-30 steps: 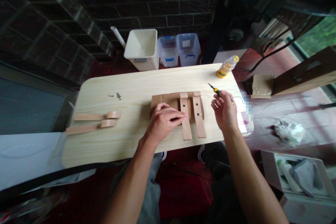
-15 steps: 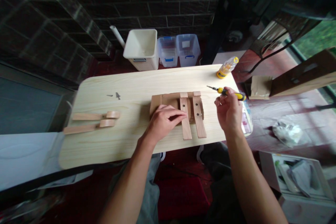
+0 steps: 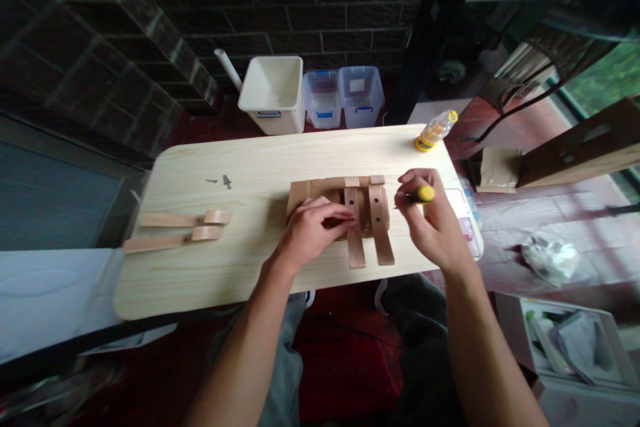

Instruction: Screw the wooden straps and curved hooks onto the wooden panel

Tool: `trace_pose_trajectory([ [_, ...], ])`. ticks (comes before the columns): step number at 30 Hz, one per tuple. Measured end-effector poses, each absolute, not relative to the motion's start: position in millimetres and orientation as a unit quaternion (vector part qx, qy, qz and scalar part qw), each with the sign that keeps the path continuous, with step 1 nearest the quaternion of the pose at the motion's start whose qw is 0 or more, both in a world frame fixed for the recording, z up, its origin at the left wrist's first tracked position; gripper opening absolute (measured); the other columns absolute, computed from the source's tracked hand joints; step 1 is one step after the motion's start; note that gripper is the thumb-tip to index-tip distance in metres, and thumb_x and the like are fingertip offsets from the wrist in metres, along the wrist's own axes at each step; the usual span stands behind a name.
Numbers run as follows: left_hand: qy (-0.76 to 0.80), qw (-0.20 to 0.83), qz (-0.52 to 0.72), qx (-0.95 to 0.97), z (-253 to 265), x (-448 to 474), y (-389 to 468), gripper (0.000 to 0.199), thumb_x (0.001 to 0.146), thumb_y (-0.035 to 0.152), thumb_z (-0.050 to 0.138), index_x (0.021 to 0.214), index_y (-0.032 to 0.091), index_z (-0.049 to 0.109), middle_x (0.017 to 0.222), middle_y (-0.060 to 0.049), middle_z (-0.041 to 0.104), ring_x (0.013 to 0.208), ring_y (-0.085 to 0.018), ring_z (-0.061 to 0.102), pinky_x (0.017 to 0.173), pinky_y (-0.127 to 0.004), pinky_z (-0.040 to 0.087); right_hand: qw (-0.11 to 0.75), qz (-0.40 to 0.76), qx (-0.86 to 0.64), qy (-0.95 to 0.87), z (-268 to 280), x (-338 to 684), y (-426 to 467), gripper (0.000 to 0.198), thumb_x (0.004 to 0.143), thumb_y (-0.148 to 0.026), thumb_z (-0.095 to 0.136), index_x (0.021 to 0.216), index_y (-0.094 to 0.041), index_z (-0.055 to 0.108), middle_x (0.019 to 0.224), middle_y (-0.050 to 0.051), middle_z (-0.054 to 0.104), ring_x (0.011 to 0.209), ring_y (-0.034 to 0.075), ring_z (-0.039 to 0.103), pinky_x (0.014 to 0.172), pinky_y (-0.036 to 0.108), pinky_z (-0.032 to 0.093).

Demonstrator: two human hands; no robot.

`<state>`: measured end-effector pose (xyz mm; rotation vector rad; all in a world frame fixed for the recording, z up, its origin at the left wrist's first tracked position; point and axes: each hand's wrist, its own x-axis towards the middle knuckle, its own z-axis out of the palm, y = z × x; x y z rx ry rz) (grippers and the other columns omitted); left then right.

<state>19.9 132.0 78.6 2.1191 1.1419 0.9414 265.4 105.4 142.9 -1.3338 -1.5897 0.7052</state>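
My left hand [image 3: 311, 230] rests over a cardboard box [image 3: 300, 192], thumb and finger pinched at the lower hole of a wooden piece [image 3: 355, 247]. Whatever is between those fingertips is too small to make out. Beside it, a second wooden piece [image 3: 384, 248] with two dark holes lies across the same box. To the right, above the table, my right hand [image 3: 435, 230] is closed around a yellow and black screwdriver [image 3: 425, 194], its handle end facing me and its tip hard to see. Small dark screws [image 3: 227, 181] lie at the table's left.
Two more wooden pieces [image 3: 173, 243] lie on the left of the table [image 3: 250, 167]. A clear bottle with yellow ends [image 3: 435, 131] stands at the back right corner. Behind the table are a white bin [image 3: 275, 90] and two clear plastic bins [image 3: 361, 97].
My right hand has turned the screwdriver from pointing left to having its handle end toward me, and has shifted slightly left. My left hand stays at the wooden piece.
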Motion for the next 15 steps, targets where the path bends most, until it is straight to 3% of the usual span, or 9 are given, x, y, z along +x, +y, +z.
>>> trace_pose_trajectory([
  [5, 0.431, 0.292, 0.348, 0.78, 76, 20, 134, 0.012, 0.088, 0.027, 0.089, 0.1, 0.026, 0.084, 0.091, -0.002, 0.08, 0.084, -0.018, 0.076, 0.078, -0.031, 0.061, 0.269, 0.292, -0.559, -0.728, 151, 249, 103, 0.009, 0.099, -0.021, 0.056, 0.092, -0.025, 0.055, 0.083, 0.003, 0.064, 0.071, 0.019, 0.057, 0.068, 0.034, 0.039],
  [9, 0.432, 0.28, 0.328, 0.792, 79, 20, 135, 0.02, 0.087, 0.019, 0.088, 0.104, 0.028, 0.085, 0.09, -0.001, 0.079, 0.083, -0.017, 0.075, 0.078, -0.031, 0.06, 0.178, 0.254, -0.582, -0.751, 134, 242, 111, 0.018, 0.102, -0.035, 0.061, 0.088, -0.024, 0.064, 0.08, 0.006, 0.071, 0.07, 0.021, 0.062, 0.065, 0.034, 0.034],
  [15, 0.438, 0.267, 0.313, 0.799, 84, 19, 135, 0.021, 0.085, 0.014, 0.088, 0.101, 0.027, 0.085, 0.088, -0.001, 0.079, 0.082, -0.018, 0.074, 0.079, -0.032, 0.059, 0.163, 0.315, -0.556, -0.752, 120, 243, 120, 0.023, 0.1, -0.042, 0.066, 0.089, -0.024, 0.075, 0.082, 0.007, 0.079, 0.071, 0.021, 0.068, 0.065, 0.034, 0.039],
])
